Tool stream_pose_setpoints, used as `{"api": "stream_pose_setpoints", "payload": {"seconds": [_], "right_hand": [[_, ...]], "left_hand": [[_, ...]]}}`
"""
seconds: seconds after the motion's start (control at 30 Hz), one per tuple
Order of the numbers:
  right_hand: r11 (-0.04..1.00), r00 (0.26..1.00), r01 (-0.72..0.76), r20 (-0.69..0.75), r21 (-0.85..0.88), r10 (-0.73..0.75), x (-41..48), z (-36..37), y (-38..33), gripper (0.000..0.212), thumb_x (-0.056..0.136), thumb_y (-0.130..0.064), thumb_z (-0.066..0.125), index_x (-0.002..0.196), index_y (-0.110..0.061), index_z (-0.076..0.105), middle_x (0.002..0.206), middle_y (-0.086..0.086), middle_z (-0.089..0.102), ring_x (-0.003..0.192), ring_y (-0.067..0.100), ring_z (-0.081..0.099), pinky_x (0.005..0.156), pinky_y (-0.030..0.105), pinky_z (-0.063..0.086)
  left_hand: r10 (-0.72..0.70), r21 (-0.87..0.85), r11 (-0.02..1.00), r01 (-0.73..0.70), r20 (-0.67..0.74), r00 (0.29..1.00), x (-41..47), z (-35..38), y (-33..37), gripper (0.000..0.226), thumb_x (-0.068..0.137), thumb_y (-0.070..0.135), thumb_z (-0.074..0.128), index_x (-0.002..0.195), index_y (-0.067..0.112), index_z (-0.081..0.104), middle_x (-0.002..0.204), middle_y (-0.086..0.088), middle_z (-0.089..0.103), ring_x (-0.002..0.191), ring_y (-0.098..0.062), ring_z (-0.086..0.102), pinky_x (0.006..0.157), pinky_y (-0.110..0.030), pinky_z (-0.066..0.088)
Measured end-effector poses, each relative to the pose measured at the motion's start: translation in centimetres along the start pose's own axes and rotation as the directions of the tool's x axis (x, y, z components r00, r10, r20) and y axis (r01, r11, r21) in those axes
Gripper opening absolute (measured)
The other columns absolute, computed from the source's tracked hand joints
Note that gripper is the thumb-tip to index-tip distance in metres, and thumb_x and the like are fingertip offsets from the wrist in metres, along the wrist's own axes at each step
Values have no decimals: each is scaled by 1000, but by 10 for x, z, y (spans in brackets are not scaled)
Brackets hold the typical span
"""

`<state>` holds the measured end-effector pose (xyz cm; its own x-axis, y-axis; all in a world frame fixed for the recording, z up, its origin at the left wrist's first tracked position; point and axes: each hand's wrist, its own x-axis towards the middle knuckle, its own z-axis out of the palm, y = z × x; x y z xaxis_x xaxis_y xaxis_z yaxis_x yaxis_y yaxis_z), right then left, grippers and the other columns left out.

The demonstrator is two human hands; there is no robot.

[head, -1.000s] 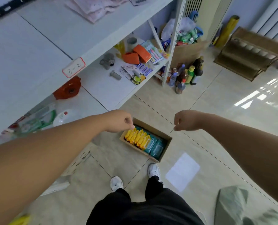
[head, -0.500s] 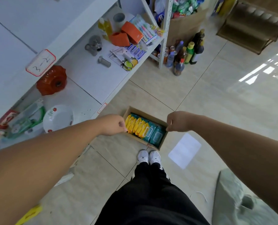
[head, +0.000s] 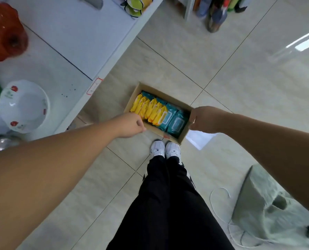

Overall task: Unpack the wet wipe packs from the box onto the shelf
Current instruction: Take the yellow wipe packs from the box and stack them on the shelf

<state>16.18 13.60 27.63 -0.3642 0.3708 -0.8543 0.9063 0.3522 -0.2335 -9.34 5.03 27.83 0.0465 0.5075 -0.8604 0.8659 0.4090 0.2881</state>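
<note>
Shoes (head: 165,149): on floor, just beside box.
Left hand (head: 132,125): fingers curled at box's near-left rim; grip unclear.
Right hand (head: 202,119): grasping box's right end wall.
Box (head: 168,96): on floor beside shelf (head: 78,42).
Wet wipe packs (head: 159,112): yellow and teal, inside box.

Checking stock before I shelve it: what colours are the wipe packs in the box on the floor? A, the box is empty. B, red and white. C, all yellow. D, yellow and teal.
D: the cardboard box holds a row of yellow packs beside teal packs.
</note>
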Motion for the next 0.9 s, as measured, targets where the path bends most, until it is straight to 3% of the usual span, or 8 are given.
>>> {"api": "stream_pose_setpoints", "payload": {"seconds": [0.17,0.27,0.47,0.57,0.67,0.8,0.9], "right_hand": [[996,998,-18,58,90,13,93,45,15,33,93,-42,59,107,-14,68,105,7,70,96,27,66,84,37,56],[995,996,-4,89,96,-5,145,70,24,32,93,-41,60,107,-14,70,101,7,70,95,28,67,83,39,55],[1000,996,7,91,18,-8,240,112,36,42,93,-50,59,119,-17,62,106,-1,63,96,22,62,81,35,54],[995,999,-27,32,96,24,275,126,37,43,92,-45,63,126,-20,59,115,1,68,99,21,64,88,36,57],[989,999,-32,13,141,30,308,141,40,50,91,-44,67,135,-23,54,125,1,65,107,21,64,94,39,56],[978,998,-41,-32,206,48,347,155,41,69,90,-42,71,148,-22,41,143,4,57,123,24,59,101,38,51],[970,998,-22,-54,241,36,368,160,37,81,86,-37,78,151,-23,32,146,8,52,126,29,57,99,37,47]], "left_hand": [[-45,-7,999,45,25,999,81,40,-35,16,96,34,65,96,20,73,92,4,67,91,-17,63,75,-25,42],[-62,-20,998,63,34,998,132,62,-53,10,95,34,65,90,26,69,101,0,72,94,-19,65,81,-30,51],[-87,-50,995,89,33,996,226,103,-84,24,93,37,66,87,15,76,93,-6,75,90,-24,68,84,-36,57],[-115,-23,993,115,12,993,265,122,-97,33,91,40,64,80,10,74,79,-10,71,78,-28,66,73,-37,55],[-145,33,989,147,-44,988,299,141,-108,39,92,42,63,65,14,55,64,-4,54,68,-28,55,59,-30,39],[-161,112,978,178,-146,976,338,160,-113,28,89,48,64,85,21,58,93,-8,68,89,-31,63,79,-38,52],[-178,153,967,202,-157,971,356,173,-112,23,92,42,63,90,22,53,101,-7,67,98,-32,64,92,-45,49]]}}
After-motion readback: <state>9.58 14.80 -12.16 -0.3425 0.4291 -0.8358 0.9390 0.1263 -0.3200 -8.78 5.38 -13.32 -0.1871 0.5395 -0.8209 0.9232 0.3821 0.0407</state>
